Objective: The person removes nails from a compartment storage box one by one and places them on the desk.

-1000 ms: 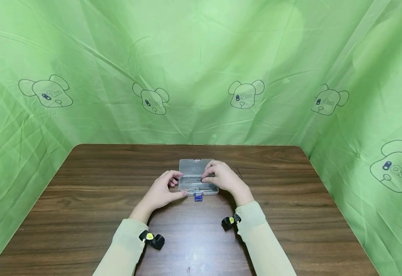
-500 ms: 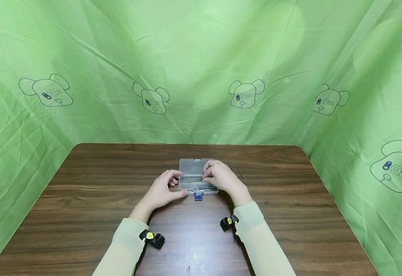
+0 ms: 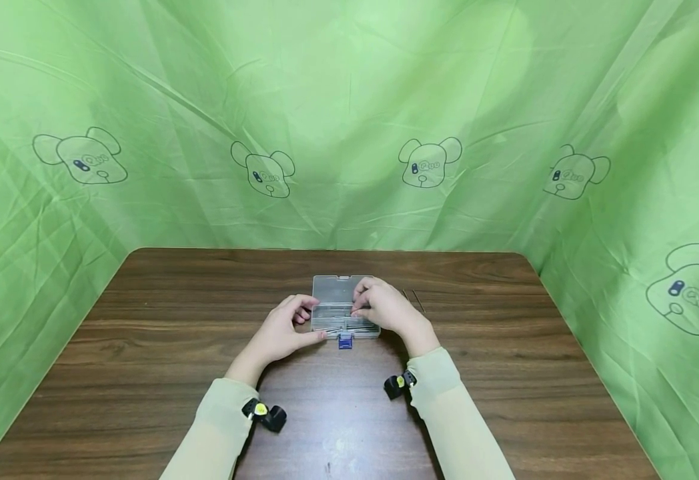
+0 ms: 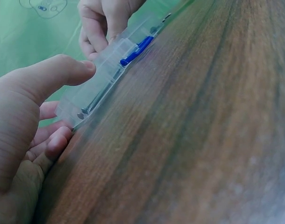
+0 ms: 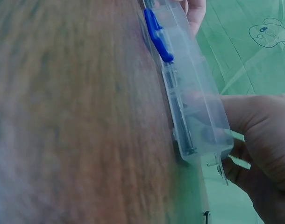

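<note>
A clear plastic compartment box (image 3: 330, 312) with a blue latch (image 3: 345, 341) lies on the table, its lid (image 3: 333, 288) folded back. Several thin metal nails (image 3: 358, 327) lie in its front compartments. My left hand (image 3: 283, 330) holds the box's left end, thumb at the front corner and fingers curled at the side. My right hand (image 3: 388, 308) reaches over the right half, thumb and fingertips pinched together down in the rear section on a thin nail, mostly hidden by the fingers. In the right wrist view, the right thumb (image 5: 240, 112) shows behind the box's clear wall.
Two more thin nails (image 3: 418, 301) lie on the brown wooden table (image 3: 475, 373) just right of the box, beyond my right hand. A green curtain (image 3: 337, 213) with printed bear heads hangs around the table's back and sides.
My right fingertips have shifted very slightly in the box's rear section, and the dark piece at them shows less. My left hand and the box stay in place.
</note>
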The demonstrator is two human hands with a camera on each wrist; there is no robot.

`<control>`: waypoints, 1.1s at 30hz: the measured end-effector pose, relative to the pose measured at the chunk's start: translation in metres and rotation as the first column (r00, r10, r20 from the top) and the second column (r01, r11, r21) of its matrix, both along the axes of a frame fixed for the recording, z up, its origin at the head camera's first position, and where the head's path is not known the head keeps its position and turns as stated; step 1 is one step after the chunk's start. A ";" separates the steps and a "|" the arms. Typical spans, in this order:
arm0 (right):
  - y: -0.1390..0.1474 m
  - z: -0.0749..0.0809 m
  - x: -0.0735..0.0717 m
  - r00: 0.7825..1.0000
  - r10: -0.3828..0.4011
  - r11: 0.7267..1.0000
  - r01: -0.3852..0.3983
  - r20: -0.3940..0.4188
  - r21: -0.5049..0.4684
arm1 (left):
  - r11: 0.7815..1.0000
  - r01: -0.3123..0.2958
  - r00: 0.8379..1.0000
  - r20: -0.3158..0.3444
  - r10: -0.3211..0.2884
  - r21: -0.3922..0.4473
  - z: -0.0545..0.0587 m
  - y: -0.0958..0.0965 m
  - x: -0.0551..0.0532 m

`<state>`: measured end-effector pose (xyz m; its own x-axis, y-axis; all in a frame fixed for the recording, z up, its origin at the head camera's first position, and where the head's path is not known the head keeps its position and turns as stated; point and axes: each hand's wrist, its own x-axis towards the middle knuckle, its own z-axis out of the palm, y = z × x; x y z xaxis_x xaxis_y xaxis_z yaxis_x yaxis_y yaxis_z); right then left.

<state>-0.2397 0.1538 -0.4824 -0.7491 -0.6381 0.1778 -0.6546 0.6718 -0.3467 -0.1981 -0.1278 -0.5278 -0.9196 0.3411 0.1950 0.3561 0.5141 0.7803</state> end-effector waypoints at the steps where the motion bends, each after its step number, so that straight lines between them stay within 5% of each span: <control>1: 0.000 0.000 0.000 1.000 0.005 1.000 -0.005 0.007 0.003 | 1.000 0.000 1.000 0.000 0.000 -0.001 0.000 0.000 0.000; 16: 0.006 0.000 -0.001 0.993 0.059 0.997 -0.054 0.103 -0.052 | 1.000 0.001 1.000 -0.002 -0.001 -0.013 0.001 -0.001 0.000; 33: 0.008 0.010 0.003 0.980 -0.003 0.955 0.062 0.200 -0.289 | 1.000 0.004 1.000 -0.014 -0.004 0.002 0.003 0.001 0.002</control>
